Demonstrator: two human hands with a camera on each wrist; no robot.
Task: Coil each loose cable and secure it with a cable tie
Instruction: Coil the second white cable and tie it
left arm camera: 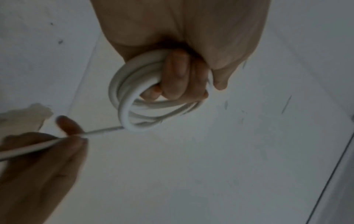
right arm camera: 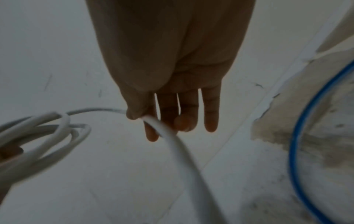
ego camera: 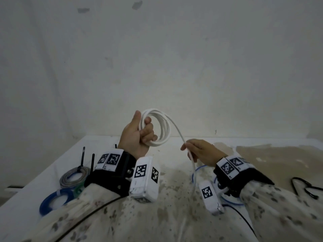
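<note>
The white cable (ego camera: 163, 127) is gathered into several loops and held raised above the table (ego camera: 174, 180), at about 12 o'clock from the wrists. The loops are clamped in the left hand (ego camera: 138, 135), whose fingers are curled through the ring with the thumb raised beside it; this grip is judged to keep the turns stacked while more length is added. From the coil's 3 o'clock side a free strand is led down to the right hand (ego camera: 201, 151), where it is pinched between the thumb and index finger, the other fingers being left nearly straight. A light pinch of this kind is probably chosen so the strand can be fed and guided into the next turn. The tail is seen dropping towards 6 o'clock, past the right wrist.

At 8 o'clock, finished coils are laid together: a grey coil (ego camera: 73, 177) with black ties standing up, and a blue coil (ego camera: 52, 200). A loose blue cable (right arm camera: 298, 136) is left at 4 o'clock, and black ties (ego camera: 304, 187) at 3 o'clock. The table is white, stained and speckled brown; a scuffed pale wall (ego camera: 157, 58) is seen behind.
</note>
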